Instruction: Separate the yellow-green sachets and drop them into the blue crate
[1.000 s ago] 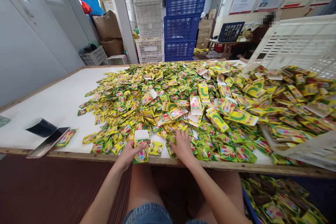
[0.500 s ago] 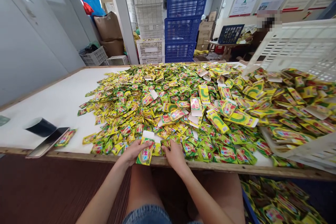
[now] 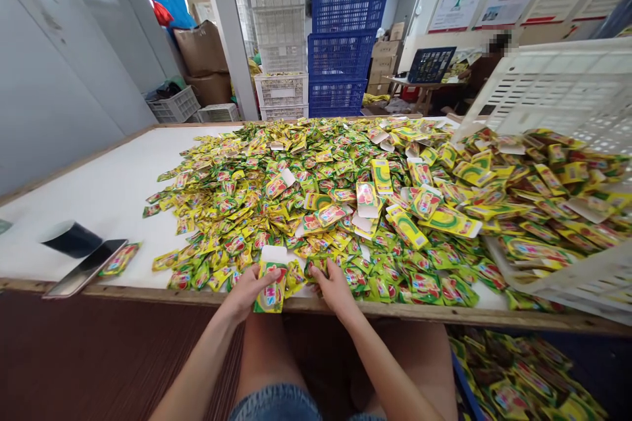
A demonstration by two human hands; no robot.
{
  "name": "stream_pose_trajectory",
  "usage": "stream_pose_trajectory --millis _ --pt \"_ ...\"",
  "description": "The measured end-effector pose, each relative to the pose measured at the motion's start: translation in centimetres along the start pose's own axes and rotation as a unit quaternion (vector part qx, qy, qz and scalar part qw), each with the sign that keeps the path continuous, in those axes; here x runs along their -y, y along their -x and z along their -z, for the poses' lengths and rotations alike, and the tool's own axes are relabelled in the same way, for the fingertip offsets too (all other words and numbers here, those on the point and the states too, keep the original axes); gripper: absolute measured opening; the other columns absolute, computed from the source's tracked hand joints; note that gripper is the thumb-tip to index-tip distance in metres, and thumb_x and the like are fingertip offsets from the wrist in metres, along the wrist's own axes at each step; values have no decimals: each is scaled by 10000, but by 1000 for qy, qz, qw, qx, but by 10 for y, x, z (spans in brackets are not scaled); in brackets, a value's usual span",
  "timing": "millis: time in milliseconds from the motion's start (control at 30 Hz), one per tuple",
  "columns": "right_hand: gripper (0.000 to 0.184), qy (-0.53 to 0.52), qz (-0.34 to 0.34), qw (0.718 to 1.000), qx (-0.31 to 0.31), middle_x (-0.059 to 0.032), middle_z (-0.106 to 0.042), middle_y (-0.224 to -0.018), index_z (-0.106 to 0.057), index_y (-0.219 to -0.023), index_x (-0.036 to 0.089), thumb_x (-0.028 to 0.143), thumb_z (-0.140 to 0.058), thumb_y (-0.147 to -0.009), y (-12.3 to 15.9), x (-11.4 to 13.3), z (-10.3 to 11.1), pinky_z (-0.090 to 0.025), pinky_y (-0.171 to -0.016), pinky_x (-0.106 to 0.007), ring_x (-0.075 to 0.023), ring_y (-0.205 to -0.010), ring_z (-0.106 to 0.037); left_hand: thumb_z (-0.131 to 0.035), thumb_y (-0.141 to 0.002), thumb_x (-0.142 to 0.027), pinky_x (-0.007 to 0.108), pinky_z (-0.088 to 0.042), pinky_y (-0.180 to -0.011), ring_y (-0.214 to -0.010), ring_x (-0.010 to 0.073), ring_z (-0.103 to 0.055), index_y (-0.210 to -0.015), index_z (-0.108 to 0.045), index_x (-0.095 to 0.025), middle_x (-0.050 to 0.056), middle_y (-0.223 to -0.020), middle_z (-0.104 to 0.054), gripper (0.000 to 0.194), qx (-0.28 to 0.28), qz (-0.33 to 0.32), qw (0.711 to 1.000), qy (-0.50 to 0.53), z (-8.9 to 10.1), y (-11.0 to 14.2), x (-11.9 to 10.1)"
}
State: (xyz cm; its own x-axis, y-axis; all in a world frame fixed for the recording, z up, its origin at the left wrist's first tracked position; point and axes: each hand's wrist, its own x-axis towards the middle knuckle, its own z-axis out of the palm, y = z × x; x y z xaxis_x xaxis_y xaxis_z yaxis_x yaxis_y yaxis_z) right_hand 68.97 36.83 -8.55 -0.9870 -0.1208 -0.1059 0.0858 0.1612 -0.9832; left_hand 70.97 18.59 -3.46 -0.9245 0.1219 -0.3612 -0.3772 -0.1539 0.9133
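Note:
My left hand (image 3: pixel 248 293) is closed around a small yellow-green printed carton (image 3: pixel 270 289), thumb across its front. The carton's white end flap (image 3: pixel 274 254) stands open at the far end, and its near end reaches past the table edge. To its right, my right hand (image 3: pixel 336 286) pinches a small green-and-yellow packet (image 3: pixel 316 266) at the near edge of the pile; the fingers partly cover it. Another yellow packet (image 3: pixel 295 278) lies between the two hands. A wide heap of similar packets (image 3: pixel 237 204) spreads beyond them, with several loose cartons (image 3: pixel 407 227) on top.
At right, a tilted white crate (image 3: pixel 548 82) spills cartons onto the white table (image 3: pixel 113 177). A phone (image 3: pixel 89 266) and a dark cup (image 3: pixel 72 239) lie at left. Below right, a blue bin (image 3: pixel 461 375) holds more cartons. A person (image 3: pixel 481 72) sits farther back.
My right hand has moved slightly right and its fingers have closed in on a packet. The left hand keeps its hold on the carton, now turned a little more upright.

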Motion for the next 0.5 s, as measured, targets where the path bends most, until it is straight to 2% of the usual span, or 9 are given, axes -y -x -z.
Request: stream_pose_trajectory --millis 100,167,267,367,500 --pt "369 -65 -9 995 79 -49 -578 -769 -493 -853 169 528 -420 -811 7 10 0 -490 -475 -282 -153 -582 -570 -733 -619 -388 270 -474 -672 -676 166 -611 -917 -632 -85 89 -826 -676 436 46 -13 999 -21 -3 3 -2" --pt "435 -122 -29 984 130 -42 -579 -742 -509 -917 171 573 -363 -836 12 19 1 -466 -449 -263 -143 -551 -562 -715 -644 -392 275 -474 -694 -705 167 -608 -939 -628 -90 89 -866 -672 431 68 -21 996 -50 -7 3 -3" --pt "421 -141 -34 975 169 -31 -589 -797 -497 -1050 186 529 -487 -806 18 26 5 -434 -439 -227 -122 -547 -553 -694 -667 -400 261 -469 -679 -715 161 -596 -935 -628 -85 85 -867 -668 418 86 -33 991 -99 -11 2 -5" --pt "384 -92 -4 984 150 -10 -578 -783 -530 -1007 174 421 -627 -730 17 22 11 -418 -435 -207 -101 -537 -517 -685 -676 -403 253 -466 -655 -709 161 -593 -924 -624 -75 89 -843 -666 416 84 -38 989 -118 -16 2 -6" --pt "323 -65 28 996 61 -11 -566 -715 -547 -869 145 425 -620 -725 14 19 24 -385 -416 -199 -94 -513 -475 -684 -686 -377 282 -474 -734 -794 181 -613 -992 -587 -92 100 -897 -664 429 40 -74 995 -54 -23 6 -5"
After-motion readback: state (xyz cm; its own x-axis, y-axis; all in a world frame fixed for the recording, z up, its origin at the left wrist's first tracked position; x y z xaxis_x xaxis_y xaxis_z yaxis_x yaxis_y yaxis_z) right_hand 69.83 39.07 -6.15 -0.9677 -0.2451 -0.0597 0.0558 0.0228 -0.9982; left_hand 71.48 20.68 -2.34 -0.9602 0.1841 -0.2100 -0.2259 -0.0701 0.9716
